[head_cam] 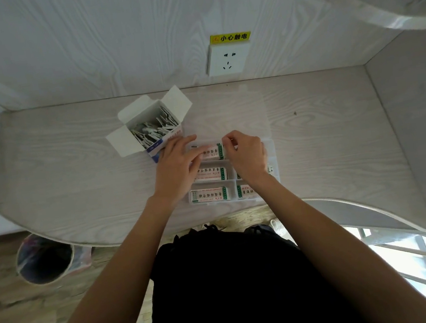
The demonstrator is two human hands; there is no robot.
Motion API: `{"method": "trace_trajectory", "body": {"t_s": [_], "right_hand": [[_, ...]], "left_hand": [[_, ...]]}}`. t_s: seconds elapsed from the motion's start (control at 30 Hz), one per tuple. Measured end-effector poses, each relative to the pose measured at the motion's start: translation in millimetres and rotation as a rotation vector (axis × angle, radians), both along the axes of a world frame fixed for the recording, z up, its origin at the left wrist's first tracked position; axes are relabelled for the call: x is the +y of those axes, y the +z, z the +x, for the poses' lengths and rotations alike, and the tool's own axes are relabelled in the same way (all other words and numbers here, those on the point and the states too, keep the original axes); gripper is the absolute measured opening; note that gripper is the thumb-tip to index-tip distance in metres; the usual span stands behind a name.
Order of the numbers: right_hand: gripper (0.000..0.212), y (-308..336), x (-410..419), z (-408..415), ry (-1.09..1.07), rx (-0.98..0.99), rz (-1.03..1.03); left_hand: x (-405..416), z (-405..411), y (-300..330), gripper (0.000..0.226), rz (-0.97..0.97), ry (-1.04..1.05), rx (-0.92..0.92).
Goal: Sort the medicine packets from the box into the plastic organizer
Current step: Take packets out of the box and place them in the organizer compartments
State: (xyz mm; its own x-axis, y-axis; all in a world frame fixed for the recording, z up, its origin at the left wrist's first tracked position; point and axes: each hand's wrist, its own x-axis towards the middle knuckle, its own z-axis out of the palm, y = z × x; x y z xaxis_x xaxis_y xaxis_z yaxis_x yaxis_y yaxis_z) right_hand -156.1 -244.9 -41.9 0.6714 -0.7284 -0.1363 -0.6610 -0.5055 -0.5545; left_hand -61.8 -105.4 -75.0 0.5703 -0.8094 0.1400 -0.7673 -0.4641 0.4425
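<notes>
both hands seen over the clear plastic organizer [271,154] on the tabletop [72,162]. left hand [176,165] laid flat, fingers spread, on a medicine packet [212,152] in the far left compartment. right hand [245,153] pinched on that packet's green end. more packets lie in the nearer compartments. the opened box [149,129], w/ packets inside, sits just left of the organizer.

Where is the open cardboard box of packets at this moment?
In the head view the open cardboard box stands on the desk at upper left, just beyond the left hand and beside the plastic organizer.
</notes>
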Motion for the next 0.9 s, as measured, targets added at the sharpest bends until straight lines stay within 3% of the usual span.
{"method": "trace_trajectory", "body": {"t_s": [0.23, 0.37, 0.5, 0.77, 0.9], "right_hand": [[0.020, 0, -2, 3, 0.231, 0.191, -0.125], [0.024, -3, -4, 7, 0.316, 0.239, -0.204], [0.026, -5, -7, 4, 0.388, 0.258, -0.239], [0.029, -3, -6, 6, 0.480, 0.338, -0.355], [0.028, -3, -4, 10, 0.454, 0.359, -0.281]], "left_hand": [[-2, -2, -1, 0.010, -0.025, -0.002, -0.030], [-7, -3, 7, 0.013, -0.045, 0.058, -0.078], [-15, -2, 13, 0.018, 0.057, 0.082, 0.051], [-17, 1, 14, 0.027, 0.155, 0.117, 0.067], [-17, 1, 15, 0.029, 0.166, 0.138, 0.025]]}}
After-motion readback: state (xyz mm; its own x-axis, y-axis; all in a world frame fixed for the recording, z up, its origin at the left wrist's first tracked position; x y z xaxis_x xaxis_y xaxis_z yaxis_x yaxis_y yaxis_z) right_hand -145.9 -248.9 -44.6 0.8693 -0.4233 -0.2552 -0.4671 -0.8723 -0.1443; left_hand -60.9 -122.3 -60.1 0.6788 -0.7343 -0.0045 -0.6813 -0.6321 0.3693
